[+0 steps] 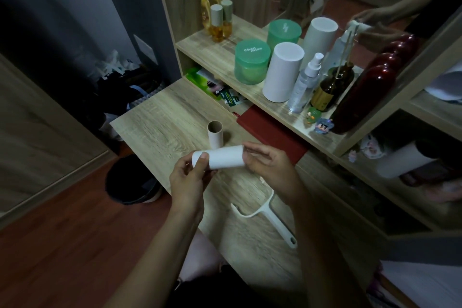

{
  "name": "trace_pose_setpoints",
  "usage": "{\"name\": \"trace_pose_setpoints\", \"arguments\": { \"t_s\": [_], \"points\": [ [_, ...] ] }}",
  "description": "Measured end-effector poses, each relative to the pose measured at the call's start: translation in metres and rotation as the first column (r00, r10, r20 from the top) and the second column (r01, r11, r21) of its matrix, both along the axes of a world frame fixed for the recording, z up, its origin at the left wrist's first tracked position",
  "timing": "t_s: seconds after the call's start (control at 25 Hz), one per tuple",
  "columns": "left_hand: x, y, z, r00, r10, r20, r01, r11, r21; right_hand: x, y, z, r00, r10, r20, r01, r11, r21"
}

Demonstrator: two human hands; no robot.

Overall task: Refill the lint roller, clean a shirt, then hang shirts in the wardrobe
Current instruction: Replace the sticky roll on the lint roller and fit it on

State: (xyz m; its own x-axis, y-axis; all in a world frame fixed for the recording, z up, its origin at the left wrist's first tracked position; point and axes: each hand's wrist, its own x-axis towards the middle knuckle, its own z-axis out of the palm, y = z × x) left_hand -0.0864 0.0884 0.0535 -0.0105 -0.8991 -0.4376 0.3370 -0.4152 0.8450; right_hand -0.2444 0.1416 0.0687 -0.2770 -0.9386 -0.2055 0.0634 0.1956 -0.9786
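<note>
My left hand [190,177] and right hand [267,160], fingers pinching white refill roll [221,157] ends, over bench [160,122], roller handle [272,217] lying below, empty core [216,136] upright.

Matt wood-grain desk [160,117], brown cardboard core [216,135], glossy red bottle [367,92]

I hold a white lint refill roll [218,157] level above the tabletop [160,120], my left hand [190,177] gripping its left end and my right hand [268,160] closed round its right end. An empty cardboard core [215,133] stands upright just behind it. The white roller handle [271,217] lies flat on the tabletop, nearer to me.
</note>
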Motion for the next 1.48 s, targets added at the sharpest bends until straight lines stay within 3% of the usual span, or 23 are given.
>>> {"name": "trace_pose_setpoints", "arguments": {
  "t_s": [0.44, 0.88, 1.08, 1.48],
  "points": [
    [-0.004, 0.003, 0.001, 1.000, 0.021, -0.006, -0.021, 0.999, -0.033, 0.003, -0.002, -0.001, 0.991, -0.060, -0.124, 0.052, 0.997, -0.065],
    [0.002, -0.001, 0.006, 0.999, -0.038, -0.028, 0.038, 0.999, -0.027, -0.007, -0.004, -0.014, 0.984, 0.119, -0.131, -0.124, 0.992, -0.029],
    [0.001, -0.004, 0.009, 0.997, -0.063, -0.033, 0.064, 0.998, 0.020, -0.007, -0.003, -0.003, 0.956, 0.118, -0.268, -0.143, 0.987, -0.076],
    [0.005, -0.009, 0.021, 0.980, -0.191, -0.062, 0.194, 0.980, 0.050, -0.013, 0.004, 0.016, 0.968, 0.098, -0.233, -0.135, 0.980, -0.149]
  ]
}}
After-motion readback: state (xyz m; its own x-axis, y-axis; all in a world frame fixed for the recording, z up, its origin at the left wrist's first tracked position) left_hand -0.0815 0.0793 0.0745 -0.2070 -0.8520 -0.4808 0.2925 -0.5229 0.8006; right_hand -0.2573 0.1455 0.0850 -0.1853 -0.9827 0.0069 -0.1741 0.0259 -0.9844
